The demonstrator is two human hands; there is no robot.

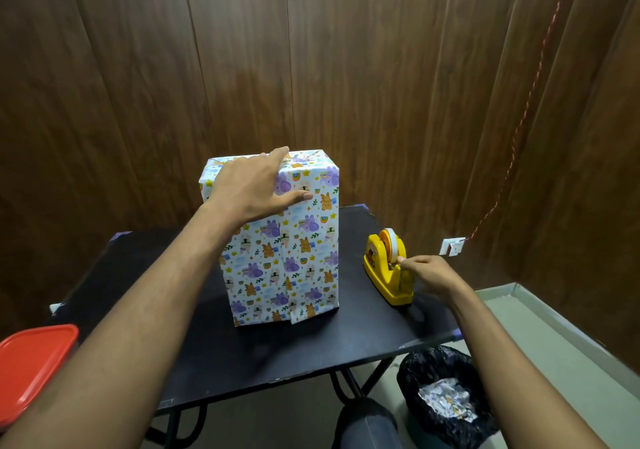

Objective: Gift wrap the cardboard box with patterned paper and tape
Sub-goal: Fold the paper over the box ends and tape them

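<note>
Your left hand (254, 185) lies flat and spread over the top front edge of the wrapped box (280, 240), fingers straight across the top and thumb stretched along the front face, pressing rather than gripping. The box stands upright on its end near the middle of the black table (242, 355), already covered in patterned paper with purple and orange animals, a vertical seam running down its front. Your right hand (429, 275) reaches to the yellow tape dispenser (388, 272), which sits on the table just to the right of the box and apart from it; thumb and forefinger pinch the tape end at the roll (389, 244). A red lid (31, 369) shows at the lower left edge, and a bin (446, 403) lined with a black bag, holding crumpled paper scraps, stands on the floor beside the table's right corner.
</note>
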